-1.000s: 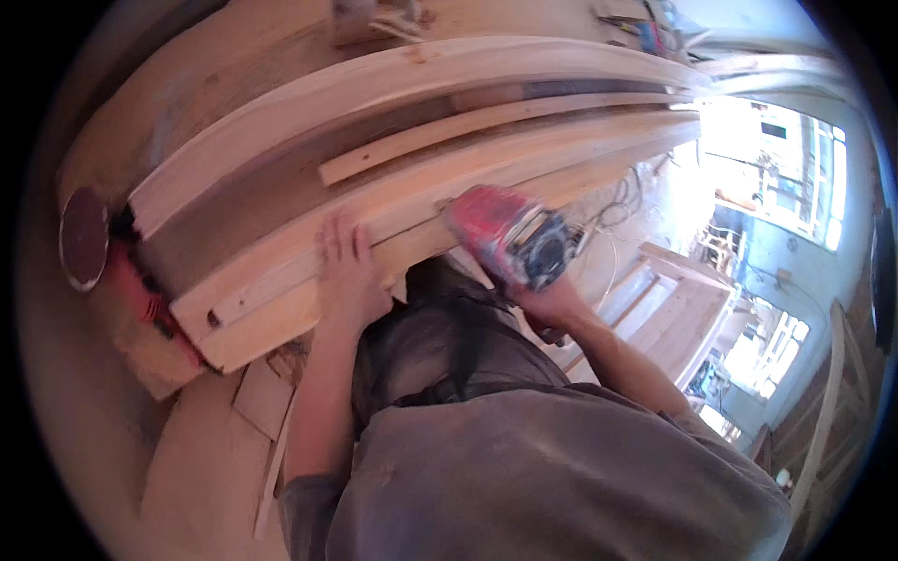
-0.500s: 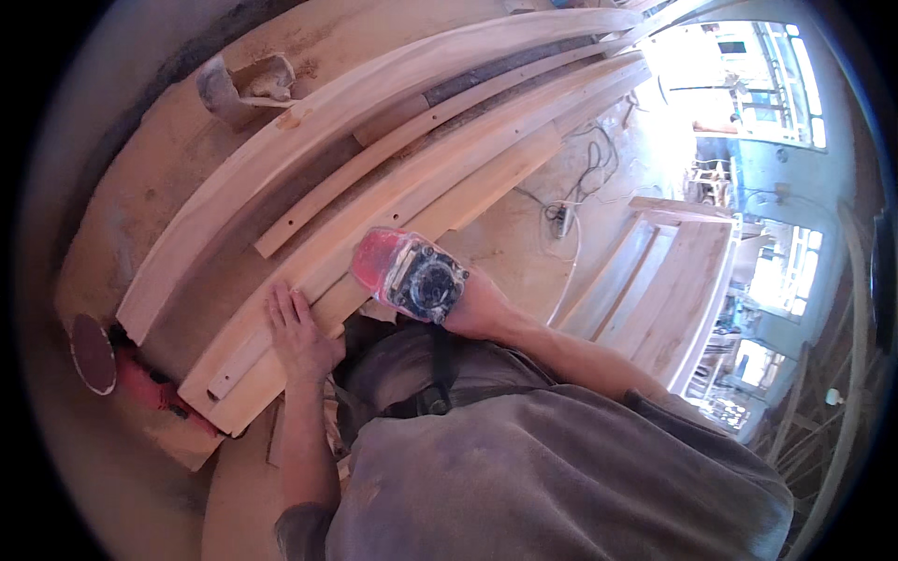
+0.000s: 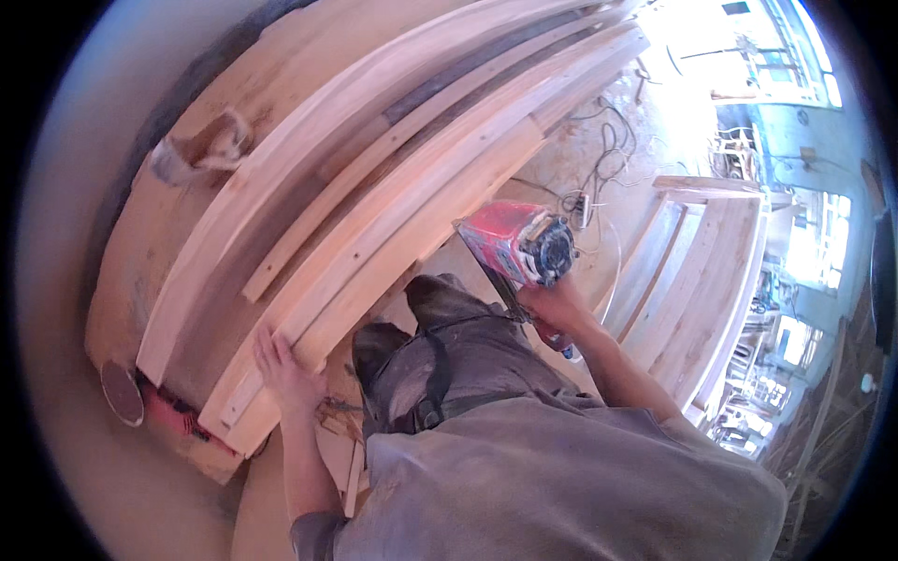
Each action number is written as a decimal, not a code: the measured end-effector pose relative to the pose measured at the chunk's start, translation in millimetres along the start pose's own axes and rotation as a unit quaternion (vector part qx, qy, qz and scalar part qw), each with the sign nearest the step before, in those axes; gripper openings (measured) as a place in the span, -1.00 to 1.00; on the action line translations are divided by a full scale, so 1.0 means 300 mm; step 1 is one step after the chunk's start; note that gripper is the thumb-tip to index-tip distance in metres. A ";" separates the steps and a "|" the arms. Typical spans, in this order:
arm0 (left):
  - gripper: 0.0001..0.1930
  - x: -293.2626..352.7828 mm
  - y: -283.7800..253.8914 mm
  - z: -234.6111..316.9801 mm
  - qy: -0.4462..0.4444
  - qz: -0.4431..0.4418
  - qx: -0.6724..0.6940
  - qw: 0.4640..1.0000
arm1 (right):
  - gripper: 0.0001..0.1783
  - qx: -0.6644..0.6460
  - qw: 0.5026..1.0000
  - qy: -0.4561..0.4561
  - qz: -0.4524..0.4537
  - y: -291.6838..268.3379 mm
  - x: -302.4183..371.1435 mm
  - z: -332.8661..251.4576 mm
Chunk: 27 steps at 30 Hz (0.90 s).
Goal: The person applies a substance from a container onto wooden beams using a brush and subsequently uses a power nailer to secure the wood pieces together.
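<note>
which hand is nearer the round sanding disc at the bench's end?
Left. The left hand rests on the plank edge near the sanding disc; the right hand holds the red power tool, farther away.

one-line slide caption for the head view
Left hand rests on stacked planks; right hand holds a red power tool.

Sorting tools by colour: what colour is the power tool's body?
Red, with a black round end, on the power tool in the right hand; head view.

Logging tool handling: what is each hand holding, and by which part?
The right hand holds a red power tool by its rear grip, clear of the wood. The left hand holds nothing; it rests flat on the plank end.
</note>
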State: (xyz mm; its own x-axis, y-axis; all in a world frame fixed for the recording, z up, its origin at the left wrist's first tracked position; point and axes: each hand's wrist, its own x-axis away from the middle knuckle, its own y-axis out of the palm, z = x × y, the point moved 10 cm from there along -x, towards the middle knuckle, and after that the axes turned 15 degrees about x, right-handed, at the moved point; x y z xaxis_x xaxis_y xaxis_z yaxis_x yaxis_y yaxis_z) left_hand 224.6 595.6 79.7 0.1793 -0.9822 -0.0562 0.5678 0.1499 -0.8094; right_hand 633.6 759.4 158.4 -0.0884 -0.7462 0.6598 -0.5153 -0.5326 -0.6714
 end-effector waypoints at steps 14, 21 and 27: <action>-0.05 0.000 0.012 0.039 0.069 -0.009 -0.019 0.997 | -0.86 -0.121 0.985 -0.038 0.118 -0.362 -0.385 0.242; 0.02 0.016 0.023 0.014 0.044 -0.002 -0.016 0.999 | -0.89 -0.177 0.977 -0.088 0.077 -0.496 -0.527 0.049; 0.03 0.004 0.018 0.010 0.052 -0.002 0.005 0.999 | -0.83 -0.136 0.989 -0.054 0.001 -0.516 -0.627 0.021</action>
State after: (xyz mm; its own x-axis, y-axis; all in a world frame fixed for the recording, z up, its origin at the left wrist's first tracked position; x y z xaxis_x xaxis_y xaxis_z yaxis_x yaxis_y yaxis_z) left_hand 230.5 595.5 77.0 0.0921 -0.9892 -0.1137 0.5758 0.1461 -0.8044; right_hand 735.3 979.7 136.0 -0.0052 -0.7929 0.6093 -0.7268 -0.4155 -0.5470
